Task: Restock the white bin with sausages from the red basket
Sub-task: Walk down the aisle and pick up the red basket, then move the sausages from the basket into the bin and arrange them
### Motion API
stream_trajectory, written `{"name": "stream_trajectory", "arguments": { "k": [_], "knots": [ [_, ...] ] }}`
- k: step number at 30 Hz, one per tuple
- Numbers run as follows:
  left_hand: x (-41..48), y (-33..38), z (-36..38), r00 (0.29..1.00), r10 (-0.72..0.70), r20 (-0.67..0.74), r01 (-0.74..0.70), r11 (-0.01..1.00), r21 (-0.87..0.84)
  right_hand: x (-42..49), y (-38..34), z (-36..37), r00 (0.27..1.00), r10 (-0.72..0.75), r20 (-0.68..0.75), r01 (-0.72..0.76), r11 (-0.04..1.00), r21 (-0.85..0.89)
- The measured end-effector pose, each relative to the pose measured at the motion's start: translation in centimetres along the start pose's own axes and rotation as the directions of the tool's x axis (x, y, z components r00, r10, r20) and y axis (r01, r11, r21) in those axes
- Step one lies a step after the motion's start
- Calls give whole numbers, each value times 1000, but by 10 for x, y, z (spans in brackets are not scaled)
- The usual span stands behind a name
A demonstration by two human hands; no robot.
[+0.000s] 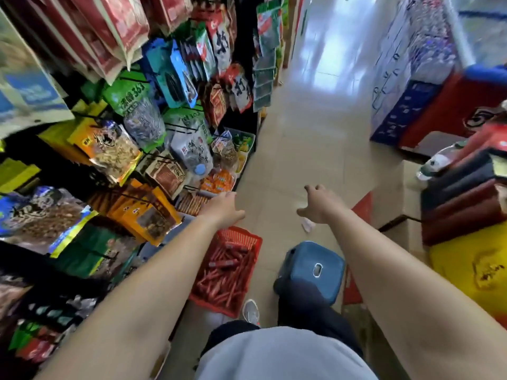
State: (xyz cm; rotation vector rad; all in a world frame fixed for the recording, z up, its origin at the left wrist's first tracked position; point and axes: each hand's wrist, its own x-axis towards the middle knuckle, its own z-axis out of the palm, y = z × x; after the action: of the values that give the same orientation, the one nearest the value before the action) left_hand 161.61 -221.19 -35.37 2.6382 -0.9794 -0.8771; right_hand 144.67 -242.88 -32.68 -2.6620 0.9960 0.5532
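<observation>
A red basket (253,244) full of red sausages (225,278) sits on the floor by the foot of the snack rack. My left hand (223,208) stretches out above the basket's far end, fingers relaxed and holding nothing, close to a low bin of sausages (192,204) at the rack's base. My right hand (315,204) is held out over the bare floor to the right, fingers spread and holding nothing. Hanging bags hide most of the bin, so its colour cannot be told.
The rack of hanging snack bags (131,149) fills the left side. A blue plastic stool (312,266) stands right of the basket, by my legs and a shoe (251,312). Stacked boxes (466,204) and a yellow sack (472,267) crowd the right. The tiled aisle (315,119) runs ahead.
</observation>
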Motion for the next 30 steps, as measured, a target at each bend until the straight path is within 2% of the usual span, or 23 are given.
{"name": "stream_trajectory", "arguments": {
  "k": [8, 13, 16, 19, 20, 23, 25, 27, 30],
  "knots": [
    [72, -29, -51, 986, -165, -17, 161, 977, -141, 136, -70, -67, 977, -213, 16, 213, 969, -127],
    [95, -62, -54, 926, -375, -42, 358, 908, -219, 217, -135, -82, 913, -400, 82, 409, 890, -203],
    [107, -77, -46, 864, -503, -23, 470, 823, -320, 262, -179, -68, 827, -524, 204, 561, 789, -251],
    [114, -77, -36, 769, -638, -31, 567, 704, -428, 300, -218, -44, 724, -595, 350, 688, 665, -293],
    [118, -76, -28, 738, -674, -35, 578, 659, -481, 309, -228, -36, 670, -623, 403, 739, 609, -288],
    [121, -68, 2, 661, -751, 2, 593, 520, -614, 326, -241, -7, 449, -688, 571, 891, 393, -227],
    [118, -66, 30, 606, -795, 36, 608, 433, -666, 333, -238, 21, 382, -671, 635, 918, 352, -182],
    [114, -75, 69, 519, -852, 70, 668, 353, -654, 338, -231, 65, 358, -653, 667, 924, 353, -150],
    [121, -99, 154, 441, -889, 119, 701, 259, -665, 346, -219, 162, 277, -636, 721, 950, 295, -105]
  ]
}}
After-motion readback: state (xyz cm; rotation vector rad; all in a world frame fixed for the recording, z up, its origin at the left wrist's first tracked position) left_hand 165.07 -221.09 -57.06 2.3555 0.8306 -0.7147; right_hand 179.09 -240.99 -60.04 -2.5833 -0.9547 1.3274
